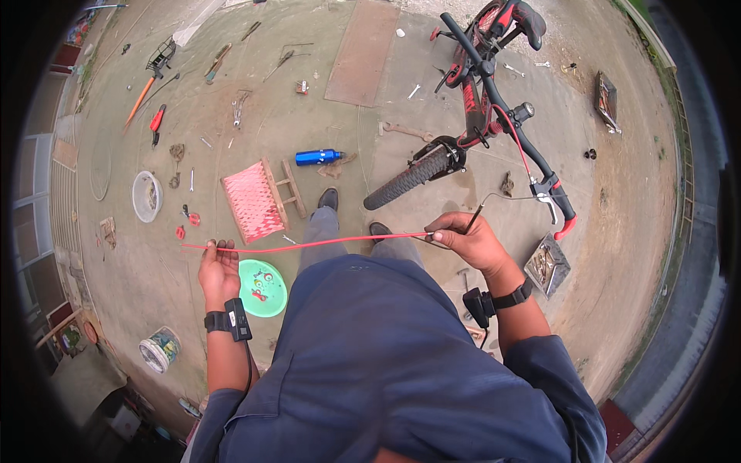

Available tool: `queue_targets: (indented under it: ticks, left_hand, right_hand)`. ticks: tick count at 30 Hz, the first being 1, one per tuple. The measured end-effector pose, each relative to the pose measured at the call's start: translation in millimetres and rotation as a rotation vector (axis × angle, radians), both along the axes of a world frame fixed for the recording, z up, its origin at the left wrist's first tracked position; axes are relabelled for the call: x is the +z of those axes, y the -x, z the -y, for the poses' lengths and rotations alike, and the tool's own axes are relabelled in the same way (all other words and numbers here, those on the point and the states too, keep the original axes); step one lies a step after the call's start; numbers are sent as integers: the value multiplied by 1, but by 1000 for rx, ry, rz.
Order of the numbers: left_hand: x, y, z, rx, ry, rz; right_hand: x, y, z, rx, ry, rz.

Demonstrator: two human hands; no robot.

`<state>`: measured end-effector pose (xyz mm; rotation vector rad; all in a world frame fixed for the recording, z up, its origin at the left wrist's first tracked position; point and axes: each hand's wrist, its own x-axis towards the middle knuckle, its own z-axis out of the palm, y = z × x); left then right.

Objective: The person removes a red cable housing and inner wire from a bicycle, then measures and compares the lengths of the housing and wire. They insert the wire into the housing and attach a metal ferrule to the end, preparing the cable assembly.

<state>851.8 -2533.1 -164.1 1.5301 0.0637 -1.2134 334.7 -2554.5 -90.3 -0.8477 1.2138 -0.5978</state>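
A long red cable housing [332,243] stretches across in front of my body, nearly straight. My left hand [220,270] holds it near its left end, the thumb and fingers closed around it. My right hand [469,241] pinches its other end between thumb and fingertips. A thin brake cable with a black sleeve [474,217] also passes through my right hand. From there the bare wire runs to the brake lever [546,202] on the handlebar [532,154] of a red and black bicycle [472,100], standing ahead on the right.
A red woven stool [253,202] lies tipped near a blue bottle [318,157]. Beside my left leg sits a green basin [272,302]; a white bucket [147,196] stands farther left. Metal tool trays [561,270] and scattered wrenches [407,131] lie on the ground.
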Motion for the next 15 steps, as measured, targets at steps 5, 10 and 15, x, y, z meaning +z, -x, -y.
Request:
queue_targets:
  ticks: [5,10,15]
  left_hand:
    - [-2,12,121,-297,12,-30]
    - [6,48,178,-535,-31,-107]
    - [11,92,188,-716,-79,-155]
  right_hand:
    - [2,-41,-22,-181,30,-32]
    - [13,-80,-47,-305,84,83]
    - [17,-92,-78,-382,145,71]
